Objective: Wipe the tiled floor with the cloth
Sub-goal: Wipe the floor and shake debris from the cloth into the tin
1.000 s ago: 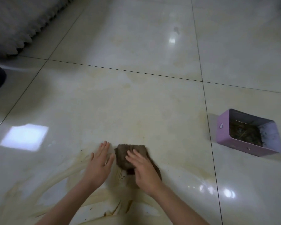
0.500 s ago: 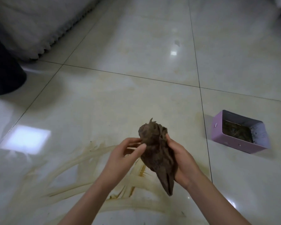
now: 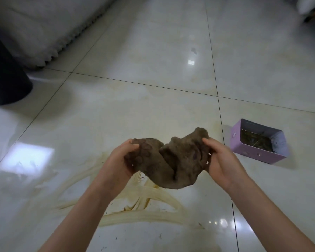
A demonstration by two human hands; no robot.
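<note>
Cloth (image 3: pixel 168 161): brown, soiled, bunched in the air above the tiled floor (image 3: pixel 144 110) and its yellow-brown smears (image 3: pixel 145 199).
Fingers: left hand (image 3: pixel 119 161) and right hand (image 3: pixel 221 161) each curl round one end.
Risk: a dirty face would likely respread grime.
Room: purple tin (image 3: pixel 251 155) near the right; black bin (image 3: pixel 5 77) far left; open tiles ahead.

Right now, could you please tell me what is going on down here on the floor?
A person holds a dirty brown cloth in the air with both hands, the left hand gripping one end and the right hand the other. It is off the tiled floor. Yellowish-brown smears streak the tile below it, not yet wiped away. A purple box holding dark debris sits to the right.
</note>
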